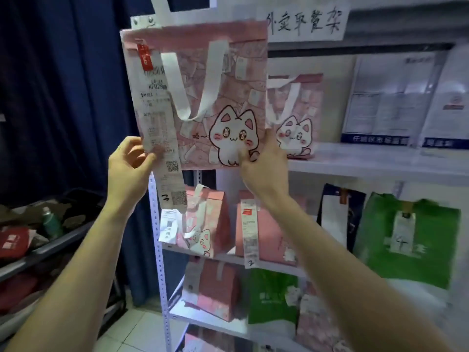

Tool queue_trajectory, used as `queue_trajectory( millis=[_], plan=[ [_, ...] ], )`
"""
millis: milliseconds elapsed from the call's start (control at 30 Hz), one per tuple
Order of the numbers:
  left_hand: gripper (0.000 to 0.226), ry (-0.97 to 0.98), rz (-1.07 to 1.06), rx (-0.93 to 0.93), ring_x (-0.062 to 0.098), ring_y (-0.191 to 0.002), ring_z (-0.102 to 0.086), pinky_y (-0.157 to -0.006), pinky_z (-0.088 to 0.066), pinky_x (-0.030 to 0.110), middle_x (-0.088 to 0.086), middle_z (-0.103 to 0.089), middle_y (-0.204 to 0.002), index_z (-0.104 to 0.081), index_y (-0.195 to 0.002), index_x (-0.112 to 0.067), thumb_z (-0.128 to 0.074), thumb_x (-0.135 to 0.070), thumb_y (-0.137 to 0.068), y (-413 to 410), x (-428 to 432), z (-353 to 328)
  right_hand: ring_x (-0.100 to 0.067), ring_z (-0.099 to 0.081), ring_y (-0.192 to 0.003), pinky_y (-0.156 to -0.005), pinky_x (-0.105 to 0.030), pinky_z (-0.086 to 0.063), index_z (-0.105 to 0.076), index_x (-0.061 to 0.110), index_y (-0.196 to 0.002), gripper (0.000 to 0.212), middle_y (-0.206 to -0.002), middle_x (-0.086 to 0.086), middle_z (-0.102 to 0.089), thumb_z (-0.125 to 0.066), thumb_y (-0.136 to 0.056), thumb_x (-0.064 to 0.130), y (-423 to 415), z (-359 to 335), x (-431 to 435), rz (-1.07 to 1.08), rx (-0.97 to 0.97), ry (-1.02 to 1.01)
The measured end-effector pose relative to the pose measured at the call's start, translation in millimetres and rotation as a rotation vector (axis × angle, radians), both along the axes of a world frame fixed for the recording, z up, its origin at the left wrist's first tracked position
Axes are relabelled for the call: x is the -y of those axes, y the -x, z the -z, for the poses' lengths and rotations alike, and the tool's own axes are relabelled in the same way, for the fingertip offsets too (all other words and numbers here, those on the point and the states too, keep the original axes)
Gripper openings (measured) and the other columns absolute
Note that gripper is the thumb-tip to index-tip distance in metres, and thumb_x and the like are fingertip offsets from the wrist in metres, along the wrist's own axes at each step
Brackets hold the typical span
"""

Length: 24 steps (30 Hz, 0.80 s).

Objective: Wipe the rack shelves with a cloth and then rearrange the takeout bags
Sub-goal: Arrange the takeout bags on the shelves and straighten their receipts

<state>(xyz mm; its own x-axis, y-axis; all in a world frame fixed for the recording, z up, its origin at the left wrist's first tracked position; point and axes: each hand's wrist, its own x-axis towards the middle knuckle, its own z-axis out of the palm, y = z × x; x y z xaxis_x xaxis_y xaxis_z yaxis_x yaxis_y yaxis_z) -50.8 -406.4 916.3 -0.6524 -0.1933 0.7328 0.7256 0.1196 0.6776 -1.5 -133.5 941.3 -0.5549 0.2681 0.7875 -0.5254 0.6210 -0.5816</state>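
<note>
I hold a pink takeout bag (203, 80) with a white cartoon cat up in front of the white rack's left post. A long receipt (162, 138) hangs down its left side. My left hand (132, 161) pinches the receipt and the bag's lower left corner. My right hand (264, 163) grips the bag's lower right edge, thumb on the cat. A second pink cat bag (297, 118) stands on the top shelf (380, 163) behind it. No cloth is visible.
The shelf below carries two pink bags (203, 224), a dark bag (340, 217) and a green bag (408, 240). Lower shelves hold further pink and green bags. White notices lean at the top shelf's back right. A grey cart (38, 250) with clutter stands at the left before a blue curtain.
</note>
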Motion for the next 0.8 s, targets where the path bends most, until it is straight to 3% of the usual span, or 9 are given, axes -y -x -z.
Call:
queue_trajectory(
  millis=[133, 267, 400, 500, 600, 700, 800],
  plan=[
    [0.021, 0.036, 0.136, 0.012, 0.012, -0.102, -0.079, -0.081, -0.065, 0.025, -0.005, -0.081, -0.113, -0.068, -0.107, -0.019, -0.081, -0.032, -0.098, -31.8, -90.5, -4.5, -0.016, -0.071, -0.100, -0.085, -0.040, -0.064, -0.048, 0.019, -0.132, 0.037, -0.121, 0.004, -0.072, -0.063, -0.098, 0.018, -65.2, 3.5, -79.1, 0.084, -0.038, 0.029],
    [0.019, 0.058, 0.298, 0.053, 0.006, -0.093, -0.078, -0.077, -0.062, 0.021, -0.009, -0.082, -0.107, -0.068, -0.112, -0.015, -0.080, -0.021, -0.099, -44.7, -200.6, -4.4, -0.021, -0.069, -0.101, -0.088, -0.047, -0.061, -0.046, 0.025, -0.121, 0.029, -0.116, 0.004, -0.071, -0.061, -0.097, 0.021, -110.3, 5.8, -169.9, 0.275, 0.005, 0.051],
    [0.024, 0.114, 0.430, 0.060, 0.011, -0.104, -0.077, -0.084, -0.064, 0.028, -0.007, -0.080, -0.116, -0.067, -0.124, -0.020, -0.077, -0.023, -0.101, -40.6, -306.0, -9.2, -0.011, -0.064, -0.099, -0.089, -0.036, -0.058, -0.047, 0.031, -0.123, 0.033, -0.112, 0.015, -0.064, -0.064, -0.096, 0.020, -124.7, 7.2, -257.4, 0.410, 0.024, 0.113],
    [0.023, 0.152, 0.489, 0.065, 0.015, -0.108, -0.076, -0.092, -0.065, 0.038, -0.006, -0.078, -0.121, -0.066, -0.122, -0.026, -0.076, -0.025, -0.102, -24.0, -376.4, -17.3, -0.008, -0.061, -0.093, -0.079, -0.025, -0.051, -0.047, 0.028, -0.132, 0.041, -0.112, 0.016, -0.062, -0.065, -0.095, 0.022, -119.3, 4.7, -318.3, 0.524, 0.023, 0.107],
    [0.033, 0.234, 0.471, 0.048, 0.005, -0.108, -0.073, -0.091, -0.060, 0.028, -0.011, -0.074, -0.127, -0.064, -0.133, -0.025, -0.074, -0.030, -0.102, -0.8, -436.8, -30.0, -0.008, -0.056, -0.091, -0.079, -0.025, -0.051, -0.046, 0.020, -0.139, 0.044, -0.115, 0.009, -0.060, -0.064, -0.099, 0.020, -100.8, -5.2, -374.9, 0.590, 0.079, 0.115],
    [0.029, 0.304, 0.457, 0.063, -0.019, -0.092, -0.060, -0.075, -0.046, 0.011, -0.030, -0.067, -0.110, -0.059, -0.127, -0.034, -0.074, -0.033, -0.101, 27.9, -482.2, -42.9, -0.015, -0.051, -0.099, -0.086, -0.031, -0.048, -0.049, 0.017, -0.134, 0.037, -0.111, 0.008, -0.055, -0.060, -0.098, 0.013, -75.6, -20.4, -422.8, 0.640, 0.095, 0.109],
    [0.031, 0.366, 0.440, 0.074, -0.020, -0.086, -0.059, -0.074, -0.046, 0.011, -0.033, -0.064, -0.102, -0.060, -0.126, -0.034, -0.076, -0.030, -0.100, 53.5, -515.3, -46.0, -0.021, -0.054, -0.103, -0.088, -0.036, -0.051, -0.048, 0.017, -0.128, 0.032, -0.115, 0.000, -0.059, -0.056, -0.099, 0.007, -53.2, -27.2, -459.6, 0.656, 0.146, 0.124]
  ],
)
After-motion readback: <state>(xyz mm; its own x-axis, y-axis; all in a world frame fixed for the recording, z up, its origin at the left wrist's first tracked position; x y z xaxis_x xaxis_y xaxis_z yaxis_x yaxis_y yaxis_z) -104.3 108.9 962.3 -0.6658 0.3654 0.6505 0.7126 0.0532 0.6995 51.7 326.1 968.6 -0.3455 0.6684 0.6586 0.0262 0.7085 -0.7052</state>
